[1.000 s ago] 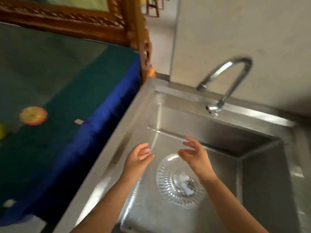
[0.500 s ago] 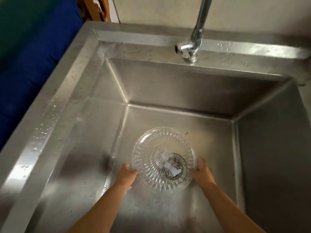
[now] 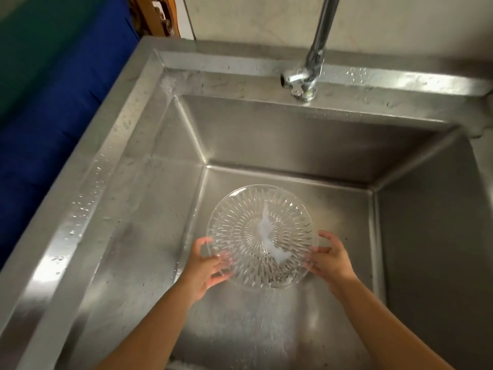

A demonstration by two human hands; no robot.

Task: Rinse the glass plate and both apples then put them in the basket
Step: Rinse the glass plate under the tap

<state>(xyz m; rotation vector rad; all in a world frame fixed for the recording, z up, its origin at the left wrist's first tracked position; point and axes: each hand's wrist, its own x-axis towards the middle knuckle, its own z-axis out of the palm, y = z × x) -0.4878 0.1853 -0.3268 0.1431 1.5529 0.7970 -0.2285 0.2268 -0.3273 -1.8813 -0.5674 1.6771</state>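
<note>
From the head camera, a person is looking down into a steel sink (image 3: pixel 149 198) whose rim and left ledge are carrying scattered water drops. Both bare forearms are reaching in from the bottom edge of the picture. The glass plate (image 3: pixel 248 225), clear with a cut ray pattern, is being held over the sink floor, a little right of the middle of the basin and tilted toward the person.

The left hand (image 3: pixel 204 265) is gripping the plate at its lower left edge, with the fingers curling under the glass and the thumb lying on the rim above. The right hand (image 3: pixel 329 260) is gripping the lower right edge in the same way, fingers bent round the rim. Some fingertips are showing through the glass.

A thin white stream of water (image 3: pixel 266 236) is running across the face of the plate, from near its centre down to the lower right part.

The tap (image 3: pixel 306 78) is standing at the back ledge, its spout pointing down above the far wall of the basin, well behind the plate. A pale wall (image 3: pixel 266 20) is rising behind it. To the left of the sink, a blue and green cloth (image 3: pixel 53 84) is lying beside the steel ledge, with a piece of carved wood (image 3: pixel 152 17) showing at its far end.
</note>
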